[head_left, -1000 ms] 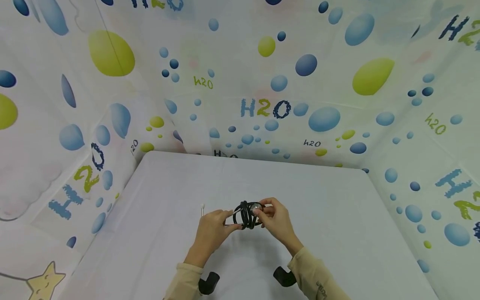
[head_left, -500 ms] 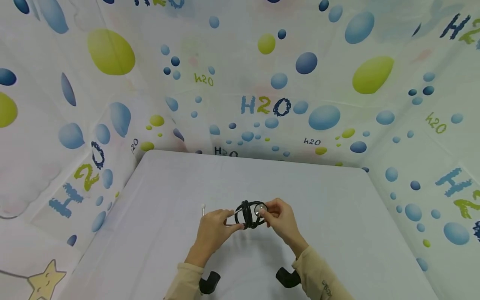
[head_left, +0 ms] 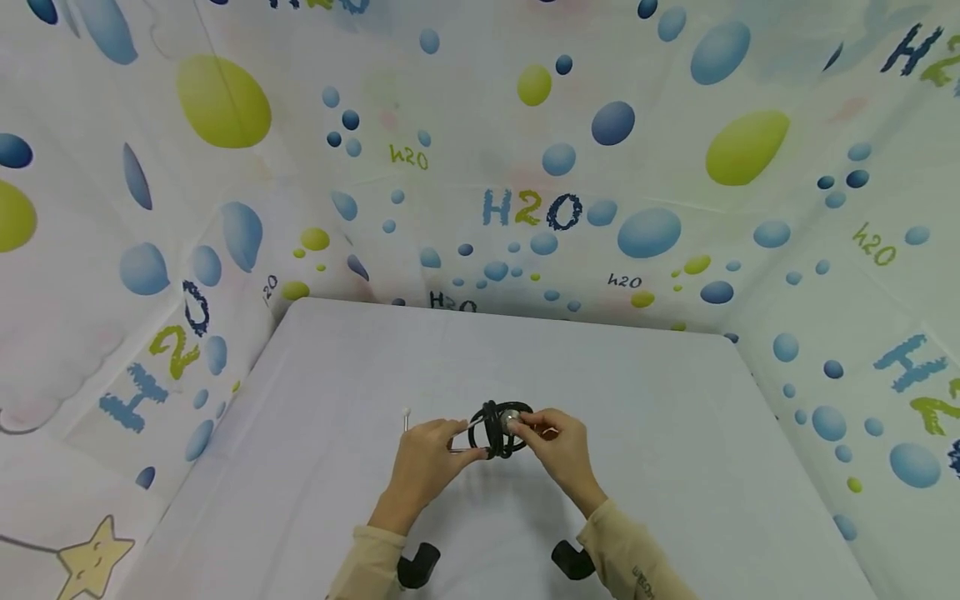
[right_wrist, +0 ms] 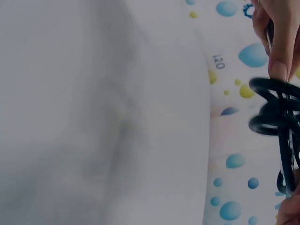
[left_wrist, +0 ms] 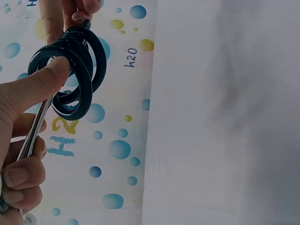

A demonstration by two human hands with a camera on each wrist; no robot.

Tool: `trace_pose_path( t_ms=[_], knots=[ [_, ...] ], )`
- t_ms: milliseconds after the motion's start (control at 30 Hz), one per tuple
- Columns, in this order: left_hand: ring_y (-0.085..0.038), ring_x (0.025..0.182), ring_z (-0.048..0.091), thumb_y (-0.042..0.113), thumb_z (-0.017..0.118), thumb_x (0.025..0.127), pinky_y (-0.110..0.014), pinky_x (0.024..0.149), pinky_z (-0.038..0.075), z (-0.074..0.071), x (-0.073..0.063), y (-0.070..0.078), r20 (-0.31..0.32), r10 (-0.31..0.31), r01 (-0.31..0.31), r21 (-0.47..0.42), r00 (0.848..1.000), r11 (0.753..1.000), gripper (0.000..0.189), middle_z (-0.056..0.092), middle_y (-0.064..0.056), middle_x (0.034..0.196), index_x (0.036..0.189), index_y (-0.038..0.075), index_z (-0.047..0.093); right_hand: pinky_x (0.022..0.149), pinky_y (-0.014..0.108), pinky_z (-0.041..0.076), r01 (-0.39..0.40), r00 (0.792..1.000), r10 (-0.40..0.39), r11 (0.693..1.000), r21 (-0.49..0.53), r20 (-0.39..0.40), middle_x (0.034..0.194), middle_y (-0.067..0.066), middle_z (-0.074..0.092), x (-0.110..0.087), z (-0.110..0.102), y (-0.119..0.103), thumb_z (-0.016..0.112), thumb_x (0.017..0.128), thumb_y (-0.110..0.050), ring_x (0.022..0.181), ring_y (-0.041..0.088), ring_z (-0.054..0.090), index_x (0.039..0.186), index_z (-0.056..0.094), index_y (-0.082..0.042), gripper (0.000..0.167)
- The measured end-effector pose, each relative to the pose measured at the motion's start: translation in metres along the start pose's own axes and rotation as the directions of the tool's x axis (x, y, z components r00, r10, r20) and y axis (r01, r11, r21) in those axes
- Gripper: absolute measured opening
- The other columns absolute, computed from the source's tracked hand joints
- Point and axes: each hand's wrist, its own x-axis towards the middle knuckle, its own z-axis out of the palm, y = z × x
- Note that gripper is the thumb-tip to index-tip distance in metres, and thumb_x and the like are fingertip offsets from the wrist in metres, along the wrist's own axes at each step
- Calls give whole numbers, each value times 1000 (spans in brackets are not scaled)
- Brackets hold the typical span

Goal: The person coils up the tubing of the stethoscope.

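A stethoscope (head_left: 493, 427) with black tubing wound in a bundle is held above the white table, between both hands. The left hand (head_left: 427, 454) grips its metal ear tubes (left_wrist: 40, 122); in the left wrist view the thumb presses on the black coil (left_wrist: 84, 89). One pale ear tip (head_left: 407, 413) pokes up beyond that hand. At the bundle's right side, the right hand (head_left: 561, 450) pinches the round silver chest piece (head_left: 509, 420) between thumb and fingers. The right wrist view catches the coils (right_wrist: 276, 115) at its right edge, partly cut off.
Beneath the hands spreads a white tabletop (head_left: 360, 367). A patterned curtain (head_left: 465, 167) with blue and green drops surrounds it at the back and sides. Black curved pieces (head_left: 418, 567) sit at both wrists, by the sleeves.
The right hand first drew the chest piece to the right, away from the coil, then brought it back left against the bundle. The left hand has stayed nearly still.
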Motion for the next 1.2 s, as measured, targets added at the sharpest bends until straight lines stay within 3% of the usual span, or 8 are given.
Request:
trace_pose_path(
  t_ms=[167,367,500,600,767,900,1000,1200],
  knots=[
    [-4,50,47,32,89,56,-17,47,41,2,2,3,-21,2,-2,-22,1000,1000,44,68,-5,68,83,1,73,56,20,42,-22,995,21,1000,-10,-99,83,19,56,-4,9,-7,74,76,4,68,29,48,84,68,9,11],
    [-4,50,48,32,88,56,-17,47,40,2,4,5,-22,-11,10,-30,1000,999,44,68,-4,67,84,1,73,59,17,46,-183,970,210,963,196,-127,100,17,48,-4,21,10,73,79,0,75,15,55,91,63,9,19],
    [-4,51,44,32,88,57,-16,47,38,1,4,4,-22,-21,21,-36,1000,999,45,65,-1,64,86,1,73,63,21,51,-338,921,387,859,386,-55,110,17,49,0,23,26,75,79,-5,70,13,63,109,44,7,45],
    [-3,50,43,31,88,56,-16,47,38,1,4,3,-32,-14,13,-38,999,999,45,65,-1,63,86,1,73,70,25,53,-447,876,480,766,462,51,104,18,60,6,18,30,74,79,-7,75,15,65,120,40,9,56],
    [-2,50,42,31,89,55,-16,46,38,0,5,1,-38,14,-16,-47,999,999,46,66,-1,65,85,1,73,77,31,52,-576,815,511,667,473,272,84,8,65,14,8,31,69,84,-5,73,15,62,102,60,13,28],
    [-2,49,42,31,89,54,-15,45,38,0,5,0,-40,41,-43,-47,998,998,45,64,0,61,83,1,73,76,31,52,-643,765,532,608,466,363,81,5,59,18,4,33,66,85,-4,73,14,59,86,63,5,9],
    [-1,49,42,32,89,54,-15,45,38,1,4,0,-46,52,-54,-47,998,997,44,64,1,60,82,1,73,77,31,52,-681,732,543,573,457,410,85,6,59,19,2,35,65,87,-5,76,14,59,90,63,8,14],
    [-1,49,40,30,90,53,-14,45,35,3,5,0,-92,64,-69,-52,994,996,44,62,2,59,83,2,73,80,32,52,-697,716,505,554,455,482,86,7,62,20,-1,37,63,89,-7,79,14,63,100,60,15,25]
  ],
)
